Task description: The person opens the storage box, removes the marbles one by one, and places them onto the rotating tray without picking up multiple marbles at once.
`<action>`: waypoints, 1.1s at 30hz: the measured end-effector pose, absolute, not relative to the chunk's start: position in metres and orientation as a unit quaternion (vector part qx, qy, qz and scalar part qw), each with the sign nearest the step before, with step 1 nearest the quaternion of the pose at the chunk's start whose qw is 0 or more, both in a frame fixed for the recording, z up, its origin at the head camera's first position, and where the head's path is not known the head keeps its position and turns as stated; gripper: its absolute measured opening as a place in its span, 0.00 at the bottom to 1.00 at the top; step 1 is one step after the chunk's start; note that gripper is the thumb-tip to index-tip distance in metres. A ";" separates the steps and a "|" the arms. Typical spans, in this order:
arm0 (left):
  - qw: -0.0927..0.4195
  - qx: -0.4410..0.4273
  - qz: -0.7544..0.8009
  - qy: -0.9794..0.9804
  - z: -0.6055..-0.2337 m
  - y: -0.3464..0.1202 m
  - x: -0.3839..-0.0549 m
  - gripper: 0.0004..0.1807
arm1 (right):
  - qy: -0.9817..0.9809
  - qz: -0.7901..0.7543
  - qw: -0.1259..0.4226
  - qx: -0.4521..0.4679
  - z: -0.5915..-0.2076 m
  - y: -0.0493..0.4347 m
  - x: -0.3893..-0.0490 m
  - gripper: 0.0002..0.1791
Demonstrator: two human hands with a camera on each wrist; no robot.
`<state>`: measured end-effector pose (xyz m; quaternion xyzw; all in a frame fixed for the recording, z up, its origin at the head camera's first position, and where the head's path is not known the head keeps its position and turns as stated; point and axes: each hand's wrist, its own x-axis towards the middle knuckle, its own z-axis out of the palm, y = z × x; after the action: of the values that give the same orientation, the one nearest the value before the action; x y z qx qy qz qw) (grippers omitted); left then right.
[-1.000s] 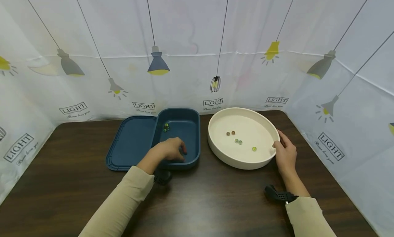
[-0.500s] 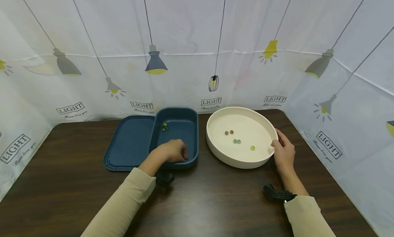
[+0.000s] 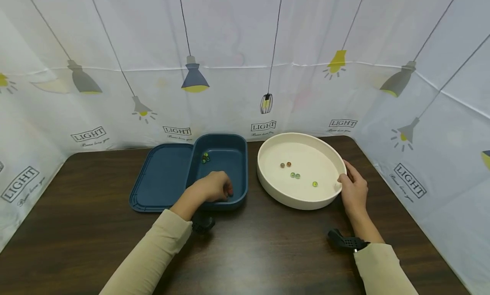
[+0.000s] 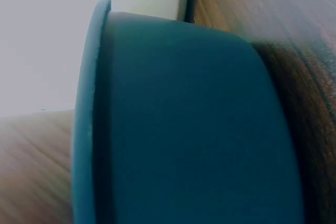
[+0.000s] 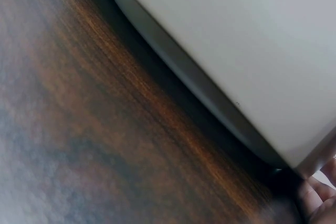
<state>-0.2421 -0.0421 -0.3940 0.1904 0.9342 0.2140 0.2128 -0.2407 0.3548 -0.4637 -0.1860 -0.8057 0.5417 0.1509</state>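
My left hand (image 3: pixel 213 187) reaches over the near wall of a dark blue box (image 3: pixel 243 158), with its fingers bent down inside. Its fingertips are mostly hidden, and I cannot tell whether they hold something. Several green and dark marbles (image 3: pixel 206 157) lie together at the box's far left. On the right, my right hand (image 3: pixel 354 190) grips the side of a round cream tray (image 3: pixel 285 197), thumb over the rim. Inside the tray are a reddish marble (image 3: pixel 289 164), a greyish marble (image 3: pixel 282 165), two pale green marbles (image 3: pixel 295 176) and a yellow-green marble (image 3: pixel 315 184).
A dark blue lid (image 3: pixel 162 178) lies flat to the left of the box, its right edge against it. Everything rests on a dark wooden table (image 3: pixel 264 252). Behind the table hangs a white curtain (image 3: pixel 233 95) with printed lamps.
The left hand's fingers shift slightly within the blue box, bending more than a second ago. The right hand, tray and visible marbles keep their places; the head view shifts slightly.
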 end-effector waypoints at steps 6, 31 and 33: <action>0.165 0.149 0.270 0.937 -0.395 -0.041 -0.242 0.05 | -0.806 0.542 0.150 -0.187 -0.464 0.356 -0.241 0.36; -0.124 0.152 0.490 0.849 -0.380 0.058 -0.230 0.08 | -0.806 0.539 0.164 -0.182 -0.462 0.355 -0.239 0.35; -0.121 0.155 0.500 0.843 -0.380 0.069 -0.230 0.07 | -0.805 0.540 0.165 -0.180 -0.462 0.354 -0.240 0.35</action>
<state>-0.2298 0.0690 -0.3805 0.1554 0.8431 0.5004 -0.1210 -0.2396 0.3543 -0.4622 -0.1800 -0.8054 0.5401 0.1653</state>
